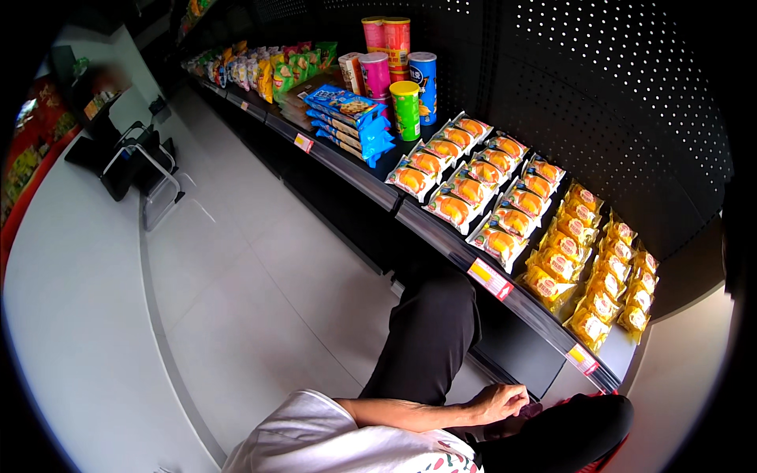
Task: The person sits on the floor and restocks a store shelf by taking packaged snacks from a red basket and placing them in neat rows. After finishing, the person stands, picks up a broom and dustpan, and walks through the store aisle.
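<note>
My left hand (499, 403) is over my lap, between my bent knees, its fingers curled closed. A small purplish thing (533, 410) shows just beyond its fingertips; whether the hand holds it I cannot make out. Below, in shadow, is what looks like part of my right hand (501, 430), its fingers hidden behind the left hand and my leg. Nearest to the hands is the front edge of a black shelf (441, 246) with price tags. On it stand rows of white-wrapped orange pastries (467, 190) and yellow-wrapped cakes (561, 256).
Farther left on the shelf are blue snack packs (347, 118), canisters such as a green one (405, 110), and colourful bags (272, 69). A black perforated panel (607, 94) backs it. Something red (613, 459) shows beside my right knee. A metal-framed chair (150, 162) stands across the floor.
</note>
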`<state>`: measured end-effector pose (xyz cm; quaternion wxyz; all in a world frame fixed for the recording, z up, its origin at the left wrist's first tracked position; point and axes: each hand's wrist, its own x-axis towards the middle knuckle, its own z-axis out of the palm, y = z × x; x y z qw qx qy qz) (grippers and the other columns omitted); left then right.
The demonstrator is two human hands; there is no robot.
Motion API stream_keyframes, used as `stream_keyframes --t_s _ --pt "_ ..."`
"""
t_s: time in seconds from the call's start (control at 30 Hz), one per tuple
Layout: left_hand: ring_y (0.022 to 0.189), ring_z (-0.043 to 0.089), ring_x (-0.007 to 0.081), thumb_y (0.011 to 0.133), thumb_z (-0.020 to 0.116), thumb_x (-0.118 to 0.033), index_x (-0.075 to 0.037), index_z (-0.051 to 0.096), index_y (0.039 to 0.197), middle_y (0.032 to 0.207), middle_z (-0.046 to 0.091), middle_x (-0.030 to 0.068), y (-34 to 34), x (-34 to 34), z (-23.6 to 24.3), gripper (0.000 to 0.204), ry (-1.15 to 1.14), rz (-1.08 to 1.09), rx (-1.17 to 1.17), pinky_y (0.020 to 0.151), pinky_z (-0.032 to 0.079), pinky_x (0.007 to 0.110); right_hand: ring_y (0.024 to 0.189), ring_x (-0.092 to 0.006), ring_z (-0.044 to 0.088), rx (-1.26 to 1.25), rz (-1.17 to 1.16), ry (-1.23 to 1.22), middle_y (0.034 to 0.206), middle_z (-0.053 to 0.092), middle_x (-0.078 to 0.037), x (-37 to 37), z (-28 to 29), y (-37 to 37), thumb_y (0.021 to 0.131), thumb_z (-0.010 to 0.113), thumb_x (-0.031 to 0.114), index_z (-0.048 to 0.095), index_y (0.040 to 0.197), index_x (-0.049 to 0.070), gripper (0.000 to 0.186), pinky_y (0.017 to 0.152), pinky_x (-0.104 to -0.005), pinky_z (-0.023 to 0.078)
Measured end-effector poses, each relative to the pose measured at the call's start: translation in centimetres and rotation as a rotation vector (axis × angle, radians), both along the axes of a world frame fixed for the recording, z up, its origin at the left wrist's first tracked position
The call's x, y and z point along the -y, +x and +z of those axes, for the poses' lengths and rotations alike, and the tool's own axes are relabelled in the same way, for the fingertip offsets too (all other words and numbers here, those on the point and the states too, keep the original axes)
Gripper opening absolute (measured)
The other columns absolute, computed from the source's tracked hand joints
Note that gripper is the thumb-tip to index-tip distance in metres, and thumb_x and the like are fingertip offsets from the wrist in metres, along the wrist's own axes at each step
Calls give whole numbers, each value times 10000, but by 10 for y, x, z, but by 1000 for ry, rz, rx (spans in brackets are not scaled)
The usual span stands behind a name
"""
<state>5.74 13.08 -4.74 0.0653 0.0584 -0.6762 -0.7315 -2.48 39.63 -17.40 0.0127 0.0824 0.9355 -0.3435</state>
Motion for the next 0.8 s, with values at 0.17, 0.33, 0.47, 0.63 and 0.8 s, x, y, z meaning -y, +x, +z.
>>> stream_keyframes --t_s 0.17,0.33,0.47,0.63,0.8 --pt "645 656 162 972 598 -90 -25 571 904 695 651 58 5 4 3 98 1 12 2 637 510 322 922 -289 673 0 6 6 960 712 -134 4 -5 0 1023 514 265 660 1004 14 291 802 -377 512" --pt "633 640 114 1010 588 -121 -12 598 941 718 661 43 11 8 2 129 -26 -18 21 575 503 276 917 -299 677 -1 -3 3 952 715 -142 2 -10 6 1031 502 277 661 995 15 308 800 -382 513" --pt "625 629 96 1021 588 -147 -34 625 975 738 671 37 5 4 -4 128 -2 -66 11 557 509 273 914 -307 680 -23 -82 -10 945 716 -149 -26 -12 26 1037 493 287 661 987 16 322 798 -386 514" --pt "762 707 107 1032 608 -169 -20 677 1067 838 724 58 -4 4 -13 168 7 -80 96 592 559 255 909 -317 684 -43 -227 -58 937 718 -157 -79 -26 52 1044 481 299 662 977 18 341 795 -391 515" --pt "744 709 128 1018 615 -116 3 668 1042 862 707 71 1 9 -3 132 63 -73 110 582 563 240 965 -495 668 184 -255 363 997 692 -310 -84 45 54 1014 486 266 548 1051 -3 278 797 -560 518"
